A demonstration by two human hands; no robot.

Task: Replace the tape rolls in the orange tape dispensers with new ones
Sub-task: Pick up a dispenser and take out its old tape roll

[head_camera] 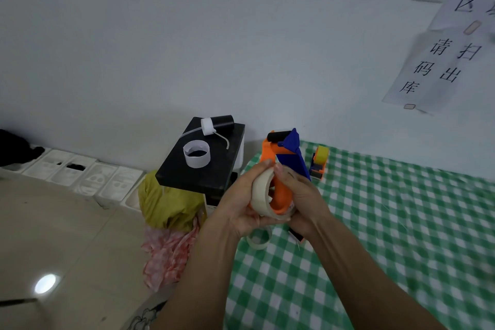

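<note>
Tape roll (260, 186) gripped in left hand (238, 199) | orange dispenser (281, 197) gripped in right hand (304, 197), touching roll

A single wide-angle camera sits on the person's head. It looks forward and down from close above the left grip (241, 195) and right grip (302, 195), across the desk (388, 236) corner toward the white wall (134, 48).

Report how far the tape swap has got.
Done, likely: a thin ring on the checked cloth looks like a removed core. In hand: the left hand holds a cream roll at the hub of the orange dispenser that the right hand grips; not plainly seated. Left: seating and threading it, then the small dispenser behind, whose yellow roll may be old or new.
</note>
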